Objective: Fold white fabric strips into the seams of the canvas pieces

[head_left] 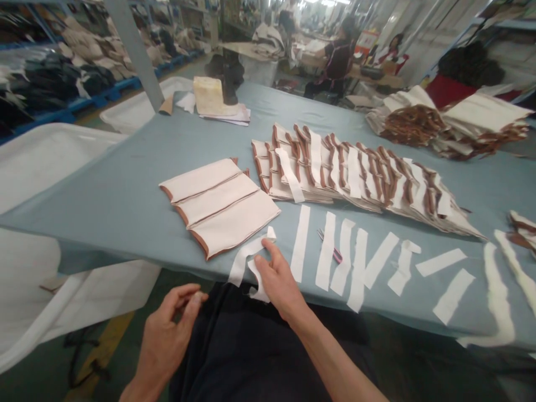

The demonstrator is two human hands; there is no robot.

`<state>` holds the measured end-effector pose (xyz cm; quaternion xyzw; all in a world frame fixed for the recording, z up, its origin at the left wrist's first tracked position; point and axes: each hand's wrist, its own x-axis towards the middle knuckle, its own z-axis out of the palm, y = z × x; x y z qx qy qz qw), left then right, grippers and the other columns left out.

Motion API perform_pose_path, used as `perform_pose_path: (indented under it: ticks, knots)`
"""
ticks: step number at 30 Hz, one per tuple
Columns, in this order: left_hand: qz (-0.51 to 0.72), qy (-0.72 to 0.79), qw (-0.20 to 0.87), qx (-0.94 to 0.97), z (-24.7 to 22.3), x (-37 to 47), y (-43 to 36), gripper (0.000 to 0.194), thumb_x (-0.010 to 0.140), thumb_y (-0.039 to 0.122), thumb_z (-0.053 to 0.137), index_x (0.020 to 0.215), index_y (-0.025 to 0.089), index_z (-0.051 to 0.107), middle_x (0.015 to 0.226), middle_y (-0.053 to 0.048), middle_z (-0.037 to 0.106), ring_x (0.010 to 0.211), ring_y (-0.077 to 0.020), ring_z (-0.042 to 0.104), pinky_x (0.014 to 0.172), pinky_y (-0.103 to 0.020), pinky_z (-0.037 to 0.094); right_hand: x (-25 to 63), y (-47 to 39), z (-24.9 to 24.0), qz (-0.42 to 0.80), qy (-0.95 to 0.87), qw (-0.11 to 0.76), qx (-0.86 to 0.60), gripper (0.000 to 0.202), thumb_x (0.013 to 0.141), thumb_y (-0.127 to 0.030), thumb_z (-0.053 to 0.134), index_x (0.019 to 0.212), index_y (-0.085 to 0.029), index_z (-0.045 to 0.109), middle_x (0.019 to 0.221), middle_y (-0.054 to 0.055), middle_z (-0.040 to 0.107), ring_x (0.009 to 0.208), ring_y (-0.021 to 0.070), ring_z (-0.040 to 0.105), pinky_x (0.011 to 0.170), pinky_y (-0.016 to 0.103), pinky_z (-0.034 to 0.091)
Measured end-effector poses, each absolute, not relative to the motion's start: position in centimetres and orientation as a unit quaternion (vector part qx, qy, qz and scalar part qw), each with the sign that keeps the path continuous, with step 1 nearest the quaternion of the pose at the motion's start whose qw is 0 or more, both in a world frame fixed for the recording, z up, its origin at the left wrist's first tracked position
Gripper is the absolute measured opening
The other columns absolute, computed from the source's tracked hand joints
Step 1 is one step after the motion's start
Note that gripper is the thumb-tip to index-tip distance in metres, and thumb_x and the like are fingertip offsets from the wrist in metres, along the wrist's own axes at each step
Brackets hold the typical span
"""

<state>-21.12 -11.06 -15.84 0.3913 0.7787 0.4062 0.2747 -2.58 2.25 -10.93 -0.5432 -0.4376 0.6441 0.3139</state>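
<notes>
My right hand (276,273) is at the table's front edge, its thumb and index finger apart at a curled white strip (247,254); whether it grips the strip is unclear. A second crumpled white piece (258,283) lies under that hand. Off the edge to the left, my left hand (173,318) hangs with fingers bent toward the thumb, and anything between them is too small to tell. Just beyond my hands lies a cream panel with three padded sections and brown edges (221,204). Several white strips (300,243) lie in a row to the right, one over small pink-handled snips (337,255).
Overlapping cream and brown panels (352,173) spread across the blue-grey table (117,195), with white strips on them. Thicker stacks (481,120) sit at the back right. A yellowish block (208,96) stands at the far edge. White bins (50,145) are left. People sit in the background.
</notes>
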Motion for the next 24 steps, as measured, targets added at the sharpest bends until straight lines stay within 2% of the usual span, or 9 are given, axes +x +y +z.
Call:
perform_pose_path:
  ticks: [4, 6, 8, 11, 15, 17, 21, 24]
  knots:
    - [0.385, 0.712, 0.169, 0.562, -13.3, -18.8, -6.9, 0.041, 0.103, 0.044, 0.05, 0.124, 0.015, 0.07, 0.108, -0.011, 0.081, 0.096, -0.0241, 0.077, 0.095, -0.035, 0.059, -2.5, 1.9, -10.7, 0.642, -0.41, 0.355, -0.542, 0.074, 0.088, -0.046, 0.07, 0.148, -0.008, 0.049, 0.066, -0.006, 0.058, 0.059, 0.0146, 0.048, 0.056, 0.026, 0.039]
    - [0.336, 0.693, 0.138, 0.622, -12.7, -17.8, -4.9, 0.042, 0.106, 0.036, 0.041, 0.125, 0.012, 0.07, 0.113, -0.015, 0.078, 0.107, -0.0278, 0.074, 0.101, -0.04, 0.057, -1.9, 1.0, -10.1, 0.65, -0.395, 0.371, -0.533, 0.069, 0.086, -0.049, 0.074, 0.14, -0.011, 0.056, 0.063, -0.007, 0.055, 0.056, 0.0134, 0.046, 0.054, 0.025, 0.039]
    - [0.298, 0.688, 0.13, 0.649, -12.4, -17.2, -3.6, 0.044, 0.106, 0.033, 0.039, 0.123, 0.012, 0.073, 0.109, -0.016, 0.077, 0.108, -0.0318, 0.072, 0.099, -0.046, 0.056, -1.0, -0.3, -9.4, 0.666, -0.391, 0.368, -0.518, 0.062, 0.085, -0.053, 0.076, 0.132, -0.014, 0.062, 0.058, -0.009, 0.048, 0.051, 0.011, 0.04, 0.05, 0.024, 0.034]
    - [0.273, 0.679, 0.141, 0.666, -12.3, -17.1, -3.0, 0.042, 0.106, 0.031, 0.039, 0.123, 0.016, 0.074, 0.104, -0.013, 0.076, 0.101, -0.0307, 0.072, 0.093, -0.045, 0.058, 0.8, -2.5, -8.6, 0.68, -0.388, 0.362, -0.506, 0.062, 0.089, -0.061, 0.073, 0.13, -0.014, 0.066, 0.053, -0.011, 0.041, 0.046, 0.0084, 0.032, 0.045, 0.021, 0.026]
    - [0.309, 0.669, 0.156, 0.657, -12.2, -18.1, -2.9, 0.042, 0.104, 0.03, 0.041, 0.129, 0.014, 0.07, 0.118, -0.014, 0.074, 0.114, -0.0274, 0.069, 0.101, -0.041, 0.056, 3.1, -3.5, -8.3, 0.688, -0.353, 0.377, -0.51, 0.065, 0.089, -0.066, 0.072, 0.129, -0.015, 0.067, 0.05, -0.011, 0.042, 0.045, 0.0075, 0.031, 0.044, 0.02, 0.023]
    - [0.337, 0.677, 0.176, 0.63, -12.0, -18.5, -3.0, 0.044, 0.102, 0.034, 0.044, 0.131, 0.012, 0.069, 0.117, -0.014, 0.075, 0.106, -0.0256, 0.071, 0.097, -0.039, 0.057, 4.0, -3.2, -8.0, 0.692, -0.312, 0.396, -0.517, 0.067, 0.084, -0.066, 0.078, 0.127, -0.016, 0.068, 0.049, -0.011, 0.041, 0.044, 0.0072, 0.032, 0.044, 0.019, 0.024]
    - [0.398, 0.739, 0.172, 0.515, -10.1, -17.4, -4.4, 0.05, 0.098, 0.044, 0.054, 0.136, 0.015, 0.066, 0.108, -0.008, 0.08, 0.074, -0.0197, 0.071, 0.073, -0.033, 0.059, 5.2, -2.3, -6.4, 0.676, -0.222, 0.476, -0.516, 0.066, 0.069, -0.061, 0.092, 0.115, -0.018, 0.069, 0.048, -0.014, 0.036, 0.042, 0.0054, 0.029, 0.042, 0.017, 0.025]
    - [0.438, 0.767, 0.122, 0.453, -7.5, -14.9, -6.6, 0.04, 0.1, 0.049, 0.057, 0.127, 0.023, 0.072, 0.094, -0.003, 0.081, 0.075, -0.0204, 0.071, 0.079, -0.035, 0.058, 6.0, -2.1, -4.9, 0.682, -0.187, 0.514, -0.486, 0.061, 0.065, -0.054, 0.096, 0.107, -0.019, 0.07, 0.048, -0.015, 0.036, 0.042, 0.0039, 0.025, 0.04, 0.015, 0.023]
